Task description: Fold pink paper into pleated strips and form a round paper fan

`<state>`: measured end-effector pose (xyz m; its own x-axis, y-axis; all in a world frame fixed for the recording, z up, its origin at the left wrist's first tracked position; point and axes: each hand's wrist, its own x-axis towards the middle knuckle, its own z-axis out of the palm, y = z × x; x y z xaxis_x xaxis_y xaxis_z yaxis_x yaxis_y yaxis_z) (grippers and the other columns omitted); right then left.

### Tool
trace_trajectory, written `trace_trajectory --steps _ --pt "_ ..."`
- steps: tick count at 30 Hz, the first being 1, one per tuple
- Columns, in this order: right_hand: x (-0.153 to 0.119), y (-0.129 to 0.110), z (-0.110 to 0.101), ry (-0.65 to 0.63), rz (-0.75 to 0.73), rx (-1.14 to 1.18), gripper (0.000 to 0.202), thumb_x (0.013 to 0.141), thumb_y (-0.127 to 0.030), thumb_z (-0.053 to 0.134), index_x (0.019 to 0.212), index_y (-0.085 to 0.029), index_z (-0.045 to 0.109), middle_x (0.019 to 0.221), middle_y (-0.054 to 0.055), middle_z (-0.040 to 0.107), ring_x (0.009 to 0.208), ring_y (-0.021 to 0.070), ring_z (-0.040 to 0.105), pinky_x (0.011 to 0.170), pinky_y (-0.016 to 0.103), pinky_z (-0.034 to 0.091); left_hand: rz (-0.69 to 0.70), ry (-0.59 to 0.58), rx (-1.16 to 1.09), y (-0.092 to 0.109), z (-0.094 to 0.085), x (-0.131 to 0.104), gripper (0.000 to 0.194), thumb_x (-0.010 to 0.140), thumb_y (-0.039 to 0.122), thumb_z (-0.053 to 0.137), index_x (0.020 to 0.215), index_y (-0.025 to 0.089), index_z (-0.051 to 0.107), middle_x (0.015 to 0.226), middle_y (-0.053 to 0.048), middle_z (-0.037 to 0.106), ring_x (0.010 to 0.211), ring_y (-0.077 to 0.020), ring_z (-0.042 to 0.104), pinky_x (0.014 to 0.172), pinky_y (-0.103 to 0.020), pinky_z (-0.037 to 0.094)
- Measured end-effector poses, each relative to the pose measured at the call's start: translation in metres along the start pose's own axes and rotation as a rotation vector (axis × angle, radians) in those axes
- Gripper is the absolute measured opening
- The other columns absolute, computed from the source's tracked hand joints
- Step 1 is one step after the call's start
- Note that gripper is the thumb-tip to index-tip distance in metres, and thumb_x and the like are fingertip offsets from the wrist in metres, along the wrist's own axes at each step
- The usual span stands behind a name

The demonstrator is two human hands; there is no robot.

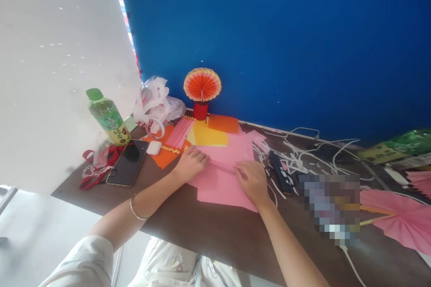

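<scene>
Okay, fingers of our left hand (191, 164) bend over the pink paper's (224, 190) left side, our right hand's (253, 181) curl opp., can't tell if either's pinching, prob. to steady it flat on the desk (215, 226), w/ both forearms slanting inward, pleated fan (202, 85) upright behind.

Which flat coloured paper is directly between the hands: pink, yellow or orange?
The flat pink paper sheets, between the left hand and right hand. Yellow paper sheets lie farther back; orange paper sheets, farther back or left.
</scene>
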<state>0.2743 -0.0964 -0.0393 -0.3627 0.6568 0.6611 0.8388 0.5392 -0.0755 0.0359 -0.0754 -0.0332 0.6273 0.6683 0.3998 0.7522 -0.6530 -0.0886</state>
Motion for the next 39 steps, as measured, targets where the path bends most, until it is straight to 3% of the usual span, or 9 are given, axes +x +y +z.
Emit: trace_trajectory --steps 4,8,14,22,26,29,31,34,39 --pt "-0.002 -0.013 -0.006 -0.066 -0.044 -0.182 0.023 0.088 -0.019 0.044 0.104 -0.016 0.06 0.102 0.009 0.066 0.101 0.0214 0.056 0.097 0.041 0.032 0.043 -0.007 -0.023 0.006 0.0 0.002 0.032 0.088 0.006 0.033 0.098 0.014 0.063 0.088 -0.011 0.067 0.079 -0.0175 0.06 0.084 -0.038 0.042" --pt "-0.003 -0.023 -0.012 -0.153 -0.177 -0.214 0.034 0.089 -0.014 0.039 0.119 -0.02 0.055 0.114 0.008 0.064 0.11 0.021 0.054 0.103 0.044 0.028 0.093 0.056 -0.133 0.011 0.001 0.0 0.032 0.09 0.011 0.032 0.106 0.016 0.059 0.096 -0.011 0.066 0.085 -0.0175 0.06 0.088 -0.04 0.042" --pt "-0.011 -0.014 -0.014 -0.078 -0.237 -0.174 0.032 0.088 -0.01 0.042 0.115 -0.018 0.059 0.107 0.007 0.067 0.105 0.0174 0.058 0.097 0.034 0.039 0.101 0.116 -0.243 -0.001 0.0 -0.003 0.032 0.092 0.016 0.035 0.115 0.022 0.056 0.116 -0.008 0.062 0.11 -0.0195 0.054 0.097 -0.042 0.039" --pt "-0.01 -0.008 -0.018 0.046 -0.201 -0.146 0.026 0.087 -0.012 0.049 0.107 -0.019 0.063 0.099 0.006 0.07 0.097 0.0167 0.063 0.091 0.033 0.044 0.019 0.175 -0.355 -0.018 0.0 -0.002 0.034 0.092 0.018 0.032 0.115 0.02 0.057 0.121 -0.01 0.058 0.122 -0.021 0.047 0.104 -0.048 0.033" --pt "-0.011 -0.009 -0.019 0.031 -0.155 -0.138 0.025 0.087 -0.014 0.049 0.107 -0.021 0.063 0.1 0.006 0.07 0.095 0.017 0.063 0.09 0.034 0.043 -0.276 0.262 -0.63 -0.014 0.002 -0.002 0.047 0.087 0.029 0.047 0.132 0.019 0.04 0.132 -0.016 0.046 0.127 -0.0245 0.039 0.102 -0.046 0.035" --pt "-0.01 -0.008 -0.021 0.025 -0.112 -0.162 0.023 0.088 -0.015 0.047 0.102 -0.022 0.065 0.099 0.004 0.07 0.093 0.0164 0.064 0.088 0.034 0.042 -0.499 0.231 -1.125 -0.009 0.005 -0.002 0.08 0.079 0.031 0.058 0.143 0.026 0.009 0.135 -0.016 0.039 0.118 -0.0223 0.048 0.094 -0.042 0.044" --pt "-0.01 -0.008 -0.021 0.038 -0.106 -0.181 0.021 0.088 -0.015 0.048 0.097 -0.022 0.066 0.097 0.003 0.071 0.091 0.0158 0.064 0.086 0.033 0.042 -0.568 0.187 -1.476 -0.006 0.006 0.0 0.09 0.077 0.026 0.061 0.141 0.034 -0.001 0.134 -0.013 0.041 0.109 -0.019 0.055 0.089 -0.042 0.048" --pt "-0.009 -0.008 -0.021 0.064 -0.114 -0.189 0.02 0.087 -0.014 0.049 0.094 -0.022 0.066 0.096 0.003 0.071 0.089 0.0156 0.065 0.085 0.033 0.042 -0.698 0.159 -1.785 -0.002 0.006 0.003 0.094 0.073 0.02 0.065 0.14 0.04 0.002 0.127 -0.009 0.045 0.097 -0.0164 0.06 0.084 -0.042 0.051" --pt "-0.009 -0.008 -0.02 0.039 -0.073 -0.17 0.022 0.088 -0.016 0.047 0.098 -0.025 0.065 0.097 0.002 0.071 0.091 0.0151 0.064 0.089 0.035 0.038 -0.833 0.21 -1.872 0.001 0.002 0.006 0.087 0.07 0.017 0.068 0.14 0.034 0.018 0.098 -0.001 0.055 0.08 -0.0088 0.06 0.085 -0.035 0.05"
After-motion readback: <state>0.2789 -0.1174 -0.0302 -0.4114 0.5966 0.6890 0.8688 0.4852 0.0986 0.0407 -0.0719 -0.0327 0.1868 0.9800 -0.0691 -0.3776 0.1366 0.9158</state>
